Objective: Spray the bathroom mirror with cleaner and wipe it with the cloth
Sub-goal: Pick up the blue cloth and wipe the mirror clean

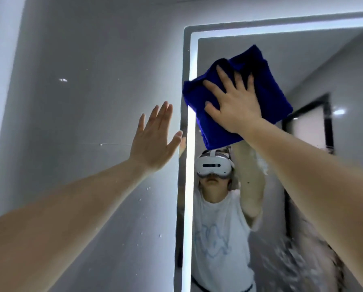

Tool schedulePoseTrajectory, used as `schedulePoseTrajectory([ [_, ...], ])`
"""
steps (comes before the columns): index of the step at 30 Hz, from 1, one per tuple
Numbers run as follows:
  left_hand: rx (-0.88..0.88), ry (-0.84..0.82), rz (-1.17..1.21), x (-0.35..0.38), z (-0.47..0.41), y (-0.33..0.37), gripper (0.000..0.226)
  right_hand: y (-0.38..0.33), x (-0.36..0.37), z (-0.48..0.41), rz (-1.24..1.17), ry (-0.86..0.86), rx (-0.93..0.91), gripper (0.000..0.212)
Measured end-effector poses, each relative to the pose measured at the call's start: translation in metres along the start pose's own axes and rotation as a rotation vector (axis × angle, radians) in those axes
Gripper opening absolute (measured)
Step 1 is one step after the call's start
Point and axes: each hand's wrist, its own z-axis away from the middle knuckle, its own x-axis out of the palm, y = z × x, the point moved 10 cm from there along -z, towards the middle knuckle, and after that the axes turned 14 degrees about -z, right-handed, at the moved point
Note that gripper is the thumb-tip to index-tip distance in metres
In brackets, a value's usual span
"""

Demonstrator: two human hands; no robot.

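Observation:
A folded dark blue cloth lies flat against the upper left part of the bathroom mirror. My right hand presses on it with spread, straight fingers. My left hand is open and flat against the grey wall just left of the mirror's lit edge, holding nothing. White foamy streaks of cleaner cover the mirror's lower right. No spray bottle is in view.
A lit white strip frames the mirror's left and top edges. The glossy grey tiled wall fills the left half, with small droplets low down. The mirror reflects a person with a headset and a dark door frame.

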Motion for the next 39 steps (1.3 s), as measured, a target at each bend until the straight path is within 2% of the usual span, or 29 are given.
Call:
schedulePoseTrajectory([
  [6,0.130,-0.033,0.059,-0.002,0.023,0.033,0.071,-0.014,0.018,0.048,-0.012,-0.040,0.038,0.058],
  [17,0.158,-0.102,0.070,0.016,0.087,0.046,0.072,-0.016,0.040,0.129,-0.050,-0.063,0.087,0.057],
  [24,0.139,-0.162,0.058,0.015,0.101,0.053,0.073,-0.018,0.045,0.149,0.007,-0.106,-0.052,0.058],
  [30,0.102,-0.151,0.084,0.010,0.088,0.065,0.074,-0.011,0.036,0.148,0.064,-0.188,-0.268,0.058],
  [39,0.010,-0.137,0.196,0.004,0.083,0.095,0.077,0.008,0.030,0.152,0.008,-0.184,-0.216,0.056],
])
